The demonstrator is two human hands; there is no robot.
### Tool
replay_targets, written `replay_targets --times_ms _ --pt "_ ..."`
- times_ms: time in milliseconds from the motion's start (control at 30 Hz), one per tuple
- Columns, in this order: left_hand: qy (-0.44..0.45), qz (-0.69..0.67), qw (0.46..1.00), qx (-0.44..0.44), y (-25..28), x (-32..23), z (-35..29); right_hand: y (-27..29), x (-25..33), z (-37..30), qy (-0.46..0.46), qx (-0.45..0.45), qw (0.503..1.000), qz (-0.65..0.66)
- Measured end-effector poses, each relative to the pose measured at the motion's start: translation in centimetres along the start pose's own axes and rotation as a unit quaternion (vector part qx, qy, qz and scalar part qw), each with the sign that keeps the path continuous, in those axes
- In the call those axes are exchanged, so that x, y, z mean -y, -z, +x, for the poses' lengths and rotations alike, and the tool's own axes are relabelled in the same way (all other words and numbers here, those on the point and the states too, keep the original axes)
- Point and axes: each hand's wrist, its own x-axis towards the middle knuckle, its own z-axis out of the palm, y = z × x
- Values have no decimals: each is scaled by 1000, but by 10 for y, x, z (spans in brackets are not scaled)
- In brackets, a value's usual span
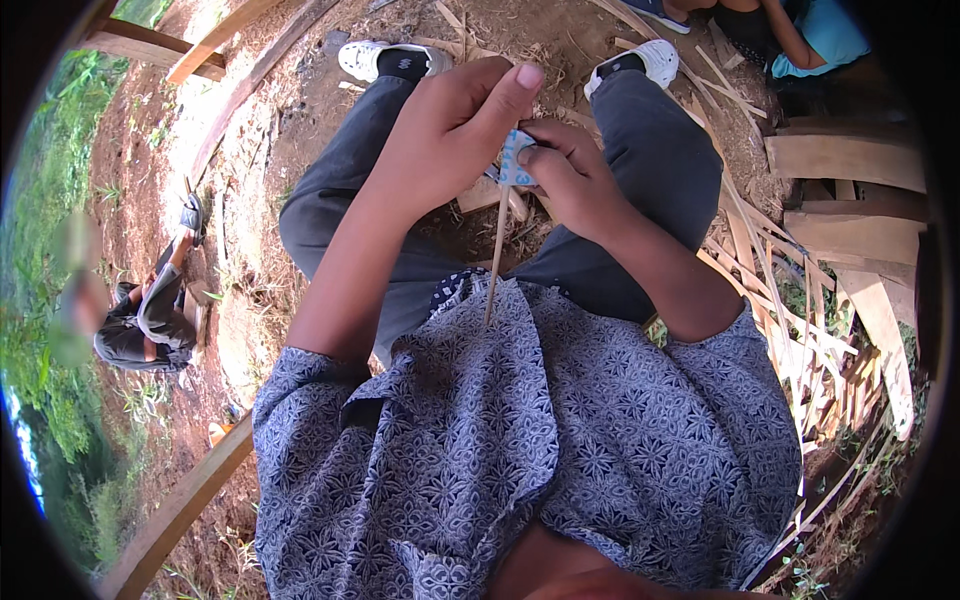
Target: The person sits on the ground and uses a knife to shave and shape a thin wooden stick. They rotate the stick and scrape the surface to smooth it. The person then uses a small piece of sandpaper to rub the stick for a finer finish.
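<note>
Between my knees, my right hand [575, 180] pinches a small white piece with blue print [516, 158], which looks like folded paper or sandpaper backing. The piece lies over a thin wooden stick [499, 240], whose near end points back at my shirt. Close beside it is my left hand [450, 130], fingers curled and thumb stretched forward along the top. What its fingers hold is hidden behind the hand. The far end of the stick is also out of sight between the two hands.
Split wood strips [790, 320] are heaped to my right, beside stacked planks [850, 165]. A person [160, 310] sits on the left, and part of another [800, 45] shows at the far right. A wooden beam [185, 510] slants at the lower left.
</note>
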Motion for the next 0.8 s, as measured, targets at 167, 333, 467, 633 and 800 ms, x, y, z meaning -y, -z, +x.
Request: replay_targets --times_ms 167,333,467,633,800 --pt "-36 -73 993 -81 -13 21 11 -16 4 -10 2 6 1000 31" --pt "42 -262 957 -116 -13 14 9 -27 -17 -44 20 138 990 -25" --pt "-6 -144 987 -77 -27 7 -5 -24 -1 -25 30 78 996 -27" --pt "40 -160 982 -93 -16 -1 -3 -36 8 -39 12 89 996 10" --pt "27 -224 966 -129 5 -18 22 -52 0 -60 -20 221 975 -27"
